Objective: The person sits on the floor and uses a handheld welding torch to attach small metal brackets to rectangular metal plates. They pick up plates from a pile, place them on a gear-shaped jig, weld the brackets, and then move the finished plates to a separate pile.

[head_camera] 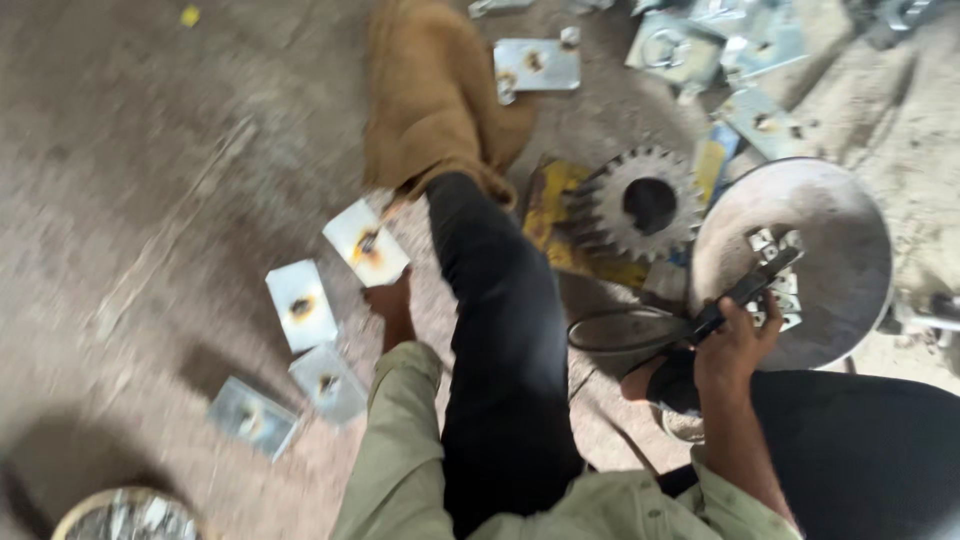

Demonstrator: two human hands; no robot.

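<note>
1. A dark tool (745, 292) is clasped in the right hand (735, 345), over the round metal pan (850, 230).
2. A square metal plate (366, 242) is pinched by the left hand (390, 305), above the floor (150, 180).
3. More plates (300, 305) lie beside it.

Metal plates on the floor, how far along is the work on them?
Several plates by the left hand already carry a burnt spot in the middle, so they look worked. In hand: the left hand holds one such plate, and the right hand grips a dark tool over a round pan of small pieces. More plates lie farther off; how many remain unworked I cannot tell.
</note>
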